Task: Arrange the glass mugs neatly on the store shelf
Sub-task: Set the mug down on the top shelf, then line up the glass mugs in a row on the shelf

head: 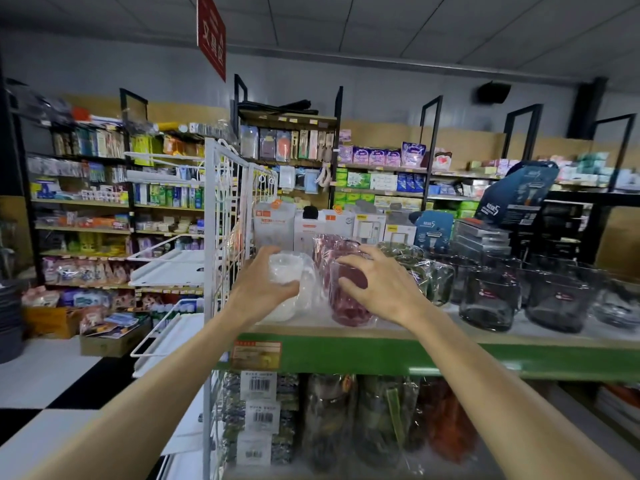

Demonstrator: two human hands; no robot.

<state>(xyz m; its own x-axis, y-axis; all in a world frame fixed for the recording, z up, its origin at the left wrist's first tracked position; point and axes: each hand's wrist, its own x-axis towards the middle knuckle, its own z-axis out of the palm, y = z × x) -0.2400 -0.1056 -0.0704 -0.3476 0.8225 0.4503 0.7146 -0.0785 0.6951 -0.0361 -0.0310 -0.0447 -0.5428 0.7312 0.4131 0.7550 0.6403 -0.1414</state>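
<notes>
On the green-edged shelf (363, 355) stand several glass mugs in clear plastic wrap. My left hand (258, 284) is shut around a white mug (287, 271) at the shelf's left end. To its right is a red mug (348, 299), and my right hand (379, 287) curls over its side and top, touching it. Another pink wrapped mug (329, 247) sits just behind. Green-tinted mugs (420, 268) and dark smoky mugs (490, 299) run in a row to the right.
A white wire rack (221, 209) rises right beside the shelf's left end. Boxed goods (341, 225) stand at the back of the shelf. Wrapped items (381, 420) fill the level below. Stocked store shelves line the far walls.
</notes>
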